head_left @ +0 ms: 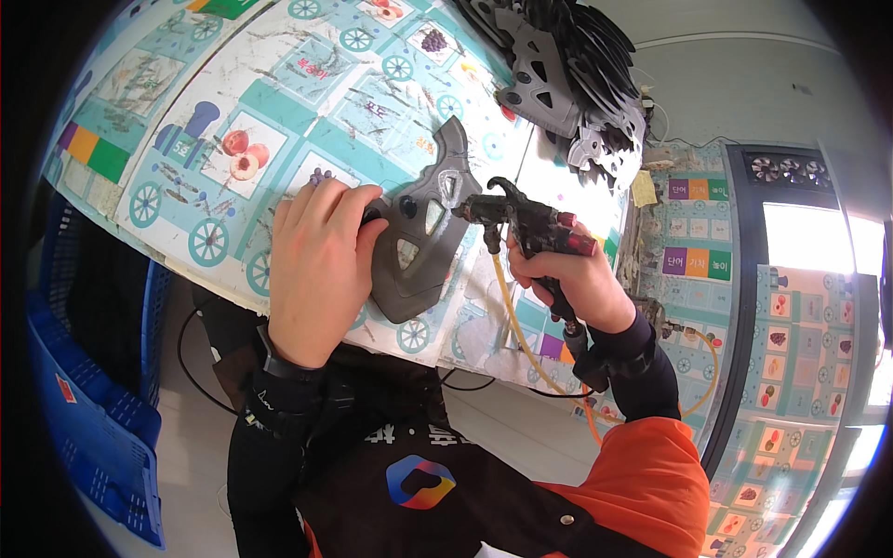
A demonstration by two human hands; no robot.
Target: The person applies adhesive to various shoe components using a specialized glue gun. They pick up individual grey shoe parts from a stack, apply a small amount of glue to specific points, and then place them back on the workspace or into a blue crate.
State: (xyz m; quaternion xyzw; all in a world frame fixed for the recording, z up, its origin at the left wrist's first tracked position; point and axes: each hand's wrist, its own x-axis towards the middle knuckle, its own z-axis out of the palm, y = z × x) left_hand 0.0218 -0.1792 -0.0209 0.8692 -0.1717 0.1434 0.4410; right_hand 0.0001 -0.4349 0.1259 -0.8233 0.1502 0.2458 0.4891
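Note:
A grey moulded panel [409, 296] with several cut-out windows lies on the table, one narrow end toward the far side. My left hand [316, 265] grips its left edge, fingers curled and the thumb against the side. In my right hand [593, 286] is a black spray gun [532, 223] with red knobs at its back. Its nozzle points left, right at the panel's right edge; I cannot tell whether they touch. A thin yellow hose [510, 312] hangs from the gun's front. Whether anything comes out of the nozzle cannot be seen.
A heap of similar grey and black panels [544, 102] sits at the table's far right. Blue plastic crates [84, 428] stand on the floor at left. The printed table covering [307, 88] is smeared with dark marks. A door frame [744, 307] rises at right.

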